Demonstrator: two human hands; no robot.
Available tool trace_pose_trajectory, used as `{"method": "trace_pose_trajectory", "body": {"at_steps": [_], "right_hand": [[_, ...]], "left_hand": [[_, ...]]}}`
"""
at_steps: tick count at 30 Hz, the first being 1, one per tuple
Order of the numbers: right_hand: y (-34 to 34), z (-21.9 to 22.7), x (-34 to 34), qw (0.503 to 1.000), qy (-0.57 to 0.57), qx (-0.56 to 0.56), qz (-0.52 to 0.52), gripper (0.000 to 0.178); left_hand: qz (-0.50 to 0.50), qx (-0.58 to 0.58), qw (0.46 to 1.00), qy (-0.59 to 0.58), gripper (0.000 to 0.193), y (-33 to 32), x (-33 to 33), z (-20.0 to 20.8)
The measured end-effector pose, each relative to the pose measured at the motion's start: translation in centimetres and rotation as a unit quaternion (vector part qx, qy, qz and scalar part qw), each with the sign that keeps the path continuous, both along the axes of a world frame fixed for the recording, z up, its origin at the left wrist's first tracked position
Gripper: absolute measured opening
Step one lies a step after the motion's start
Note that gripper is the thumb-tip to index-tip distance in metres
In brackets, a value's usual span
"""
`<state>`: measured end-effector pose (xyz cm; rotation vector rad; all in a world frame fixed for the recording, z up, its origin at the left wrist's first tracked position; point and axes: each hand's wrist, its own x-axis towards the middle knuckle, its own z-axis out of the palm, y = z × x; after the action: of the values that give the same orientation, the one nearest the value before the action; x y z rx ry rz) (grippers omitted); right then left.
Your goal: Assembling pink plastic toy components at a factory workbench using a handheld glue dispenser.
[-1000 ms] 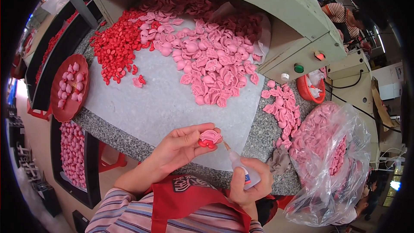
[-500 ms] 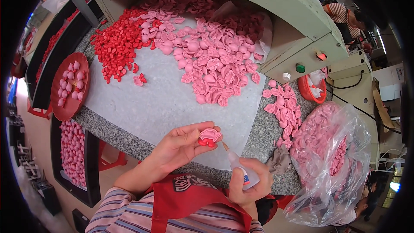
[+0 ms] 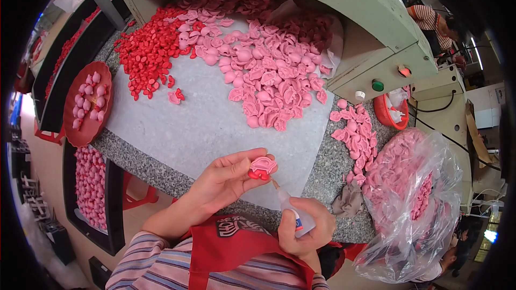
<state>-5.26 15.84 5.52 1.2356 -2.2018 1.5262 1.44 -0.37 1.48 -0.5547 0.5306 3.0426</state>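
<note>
Between the fingertips of my left hand [image 3: 228, 178] is a small pink-and-red plastic piece [image 3: 262, 166], its hollow pink side facing up and its red part toward me. My right hand [image 3: 309, 229] is wrapped round a translucent glue bottle [image 3: 293, 209] with a thin nozzle. The nozzle's tip points up and left, close to the piece's lower right edge; whether they touch, I cannot tell. Both hands are over the near edge of a white sheet [image 3: 177, 129]. A heap of pink plastic shells [image 3: 274, 86] lies farther off, with a pile of small red parts [image 3: 145, 51] to its left.
A reddish dish [image 3: 75, 129] of pink pieces stands at the left, above a black tray [image 3: 114, 209] of more. A pale green machine housing [image 3: 355, 5] arches over the heap. At right are a red basket [image 3: 384, 115], a grey cloth [image 3: 346, 201] and a clear plastic bag [image 3: 414, 209].
The glue bottle and my right hand have shifted slightly left and down, and the nozzle now sits a bit lower beside the piece. My left hand keeps its hold, nearly still.
</note>
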Motion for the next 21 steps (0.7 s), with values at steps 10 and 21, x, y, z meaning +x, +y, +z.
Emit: {"method": "trace_pose_trajectory", "body": {"at_steps": [10, 21], "right_hand": [[0.08, 0.21, 0.42, 1.000, -0.022, 0.002, 0.012, 0.020], [-0.26, -0.21, 0.31, 1.000, -0.008, -0.021, 0.015, 0.021]], "left_hand": [[0.004, 0.007, 1.000, -0.006, 0.043, -0.01, -0.03, 0.08], [0.003, 0.007, 1.000, -0.004, 0.043, -0.06, 0.05, 0.03]]}}
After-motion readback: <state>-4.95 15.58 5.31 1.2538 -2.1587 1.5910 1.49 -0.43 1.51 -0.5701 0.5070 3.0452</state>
